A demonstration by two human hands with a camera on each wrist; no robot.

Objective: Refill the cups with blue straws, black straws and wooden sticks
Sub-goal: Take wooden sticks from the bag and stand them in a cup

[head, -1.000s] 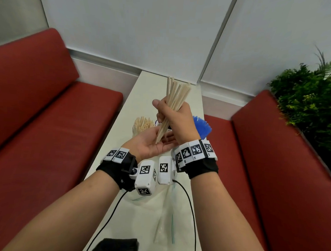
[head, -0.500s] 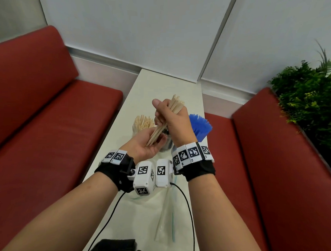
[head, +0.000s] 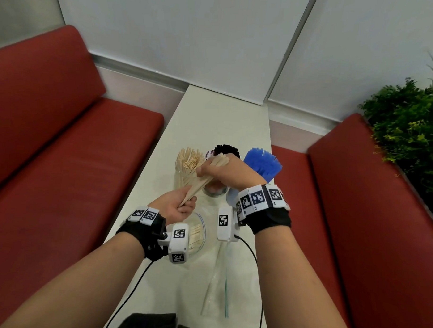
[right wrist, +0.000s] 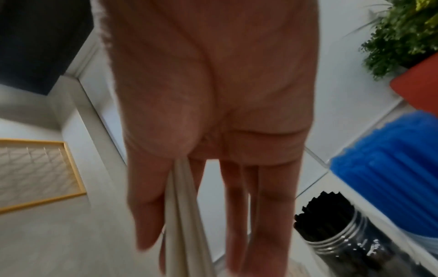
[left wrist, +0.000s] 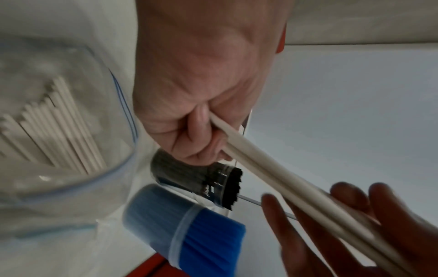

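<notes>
A bundle of wooden sticks slants low over the table, held at both ends. My left hand grips its near, lower end; the fingers curl round the sticks in the left wrist view. My right hand pinches the upper part between thumb and fingers, with the sticks running down past the thumb. Behind the hands stand three clear cups: one with wooden sticks, one with black straws and one with blue straws. My right hand hides the black cup's lower part.
A clear zip bag with more sticks lies under my left wrist. A second, flat zip bag lies nearer on the narrow white table. Red benches flank the table and a green plant stands at the right.
Both hands came down with the bundle from chest height to just above the cups. My left hand went from an open palm under the stick ends to gripping them.
</notes>
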